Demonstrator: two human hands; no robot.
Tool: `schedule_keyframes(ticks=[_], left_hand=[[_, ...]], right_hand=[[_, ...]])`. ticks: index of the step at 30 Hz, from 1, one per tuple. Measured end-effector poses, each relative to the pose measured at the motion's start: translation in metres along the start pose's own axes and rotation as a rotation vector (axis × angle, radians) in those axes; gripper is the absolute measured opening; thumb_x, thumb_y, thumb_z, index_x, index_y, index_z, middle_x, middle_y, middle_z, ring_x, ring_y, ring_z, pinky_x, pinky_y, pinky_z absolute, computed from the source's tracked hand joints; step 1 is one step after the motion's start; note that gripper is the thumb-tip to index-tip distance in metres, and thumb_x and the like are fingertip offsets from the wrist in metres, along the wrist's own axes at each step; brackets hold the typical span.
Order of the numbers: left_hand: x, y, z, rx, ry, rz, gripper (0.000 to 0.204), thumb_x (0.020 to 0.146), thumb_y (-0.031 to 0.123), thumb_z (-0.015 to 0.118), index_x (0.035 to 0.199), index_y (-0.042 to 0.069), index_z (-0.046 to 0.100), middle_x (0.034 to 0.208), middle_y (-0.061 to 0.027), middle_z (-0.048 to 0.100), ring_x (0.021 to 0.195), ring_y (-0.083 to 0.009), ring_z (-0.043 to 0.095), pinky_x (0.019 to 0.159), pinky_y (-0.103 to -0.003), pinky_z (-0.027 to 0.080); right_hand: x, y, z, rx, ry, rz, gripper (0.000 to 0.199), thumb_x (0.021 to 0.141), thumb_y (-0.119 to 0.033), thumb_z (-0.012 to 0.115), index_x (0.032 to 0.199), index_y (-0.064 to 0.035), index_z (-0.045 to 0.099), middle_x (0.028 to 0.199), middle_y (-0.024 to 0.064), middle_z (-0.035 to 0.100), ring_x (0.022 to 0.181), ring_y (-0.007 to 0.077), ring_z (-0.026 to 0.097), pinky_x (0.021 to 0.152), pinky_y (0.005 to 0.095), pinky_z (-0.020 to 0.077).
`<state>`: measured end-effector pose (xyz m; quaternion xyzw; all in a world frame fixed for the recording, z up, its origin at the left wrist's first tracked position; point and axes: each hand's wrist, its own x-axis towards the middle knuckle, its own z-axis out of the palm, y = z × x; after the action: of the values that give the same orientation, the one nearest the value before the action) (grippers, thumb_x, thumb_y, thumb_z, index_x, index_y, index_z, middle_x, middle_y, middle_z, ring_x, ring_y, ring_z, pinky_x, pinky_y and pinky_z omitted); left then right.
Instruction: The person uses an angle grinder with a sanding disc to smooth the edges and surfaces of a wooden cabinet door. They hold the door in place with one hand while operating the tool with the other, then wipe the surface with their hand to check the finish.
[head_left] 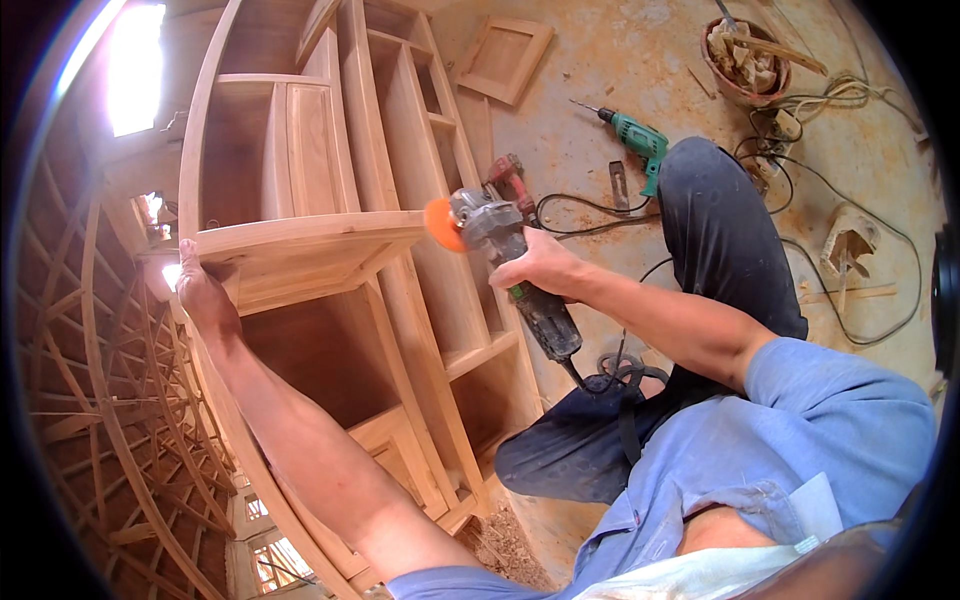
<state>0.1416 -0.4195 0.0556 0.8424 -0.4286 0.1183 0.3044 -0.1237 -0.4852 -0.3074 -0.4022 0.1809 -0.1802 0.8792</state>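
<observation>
An angle grinder (pixel 530 315) with an orange disc (pixel 444 224) is gripped round its dark body by my right hand (pixel 541 264). The disc sits at the right end of a wooden cabinet door (pixel 310 250), which stands out from the cabinet; whether they touch I cannot tell. On the door's left end lies my left hand (pixel 203 290), thumb up along the edge and fingers partly hidden beneath it. The door belongs to a large unpainted wooden cabinet (pixel 380 130) with several open compartments.
A green corded drill (pixel 635 140) lies on the dusty floor right of the cabinet, near my knee. A red tool (pixel 508 180) sits behind the grinder. A loose wooden panel (pixel 506 60), a bucket of scraps (pixel 745 65) and tangled cables (pixel 800 110) lie further off. Wood shavings (pixel 510 545) are piled near me.
</observation>
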Motion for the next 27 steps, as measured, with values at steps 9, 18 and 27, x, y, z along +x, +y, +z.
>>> schedule_keyframes(ticks=[9, 18, 27], left_hand=[[-0.007, 0.014, 0.005, 0.017, -0.021, -0.012, 0.055, 0.112, 0.040, 0.039, 0.119, -0.004, 0.071, 0.108, -0.0103, 0.074, 0.095, -0.0175, 0.065, 0.087, -0.033, 0.049], [0.001, -0.018, -0.017, 0.003, 0.043, 0.046, 0.050, 0.111, 0.034, 0.045, 0.124, -0.008, 0.068, 0.114, -0.0149, 0.072, 0.104, -0.0234, 0.064, 0.096, -0.036, 0.048], [-0.005, 0.006, -0.004, -0.017, 0.025, 0.093, 0.055, 0.110, 0.039, 0.048, 0.120, -0.011, 0.069, 0.120, -0.0208, 0.069, 0.113, -0.0271, 0.061, 0.105, -0.038, 0.042]], right_hand=[[-0.005, -0.023, 0.025, 0.012, -0.088, -0.020, 0.056, 0.070, -0.019, 0.081, 0.117, -0.0006, 0.057, 0.094, 0.0055, 0.059, 0.079, 0.0158, 0.059, 0.072, 0.0322, 0.0519], [-0.011, -0.006, 0.021, 0.080, -0.081, 0.030, 0.035, 0.070, -0.016, 0.079, 0.098, -0.0049, 0.059, 0.081, 0.0019, 0.058, 0.071, 0.0141, 0.059, 0.066, 0.0326, 0.0515], [0.001, -0.092, 0.071, 0.015, -0.203, -0.234, 0.051, 0.073, -0.017, 0.080, 0.114, -0.0005, 0.057, 0.088, 0.0035, 0.059, 0.076, 0.0135, 0.060, 0.069, 0.0320, 0.0529]])
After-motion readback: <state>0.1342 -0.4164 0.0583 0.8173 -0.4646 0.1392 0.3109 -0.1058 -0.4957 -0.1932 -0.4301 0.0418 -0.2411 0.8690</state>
